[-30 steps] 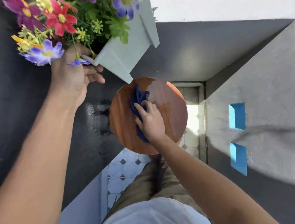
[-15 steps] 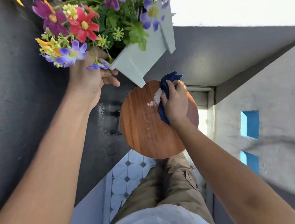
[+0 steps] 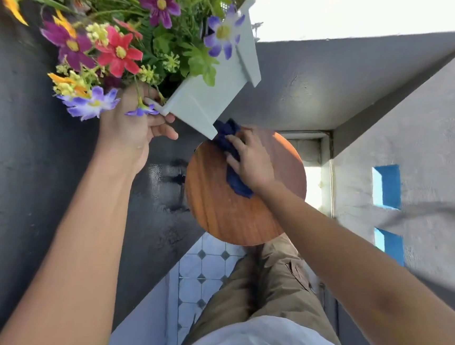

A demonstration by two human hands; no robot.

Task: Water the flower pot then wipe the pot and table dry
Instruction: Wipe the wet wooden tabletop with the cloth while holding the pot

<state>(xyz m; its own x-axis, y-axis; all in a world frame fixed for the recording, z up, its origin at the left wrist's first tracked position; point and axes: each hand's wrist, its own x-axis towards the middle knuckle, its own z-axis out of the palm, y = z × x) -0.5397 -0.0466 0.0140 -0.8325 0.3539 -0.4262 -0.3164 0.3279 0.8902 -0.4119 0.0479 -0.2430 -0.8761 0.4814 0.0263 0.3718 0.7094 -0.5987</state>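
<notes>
Flower pot (image 3: 211,88): pale square planter, flared rim, full of mixed blooms; being held tilted in the air, above and just left of the round wooden counter (image 3: 233,217), not touching it. Left hand (image 3: 131,128) is gripping the pot at its lower rim edge, fingers curled under; grip clenched on the pot. Right hand (image 3: 252,160) is pressing a dark blue cloth (image 3: 228,147) flat onto the counter's far edge, directly below the pot's bottom corner; grip closed over the cloth.

Handling judgement: walls appear stiff and smooth, likely slick if wet; top-heavy with the flowers leaning out. Best hold looks like the rim lip or beneath the base, never the stems. Cloth is soft, bunching readily.

Beyond the counter: dark wet-looking ledge (image 3: 165,183), tiled floor (image 3: 201,269) below.
</notes>
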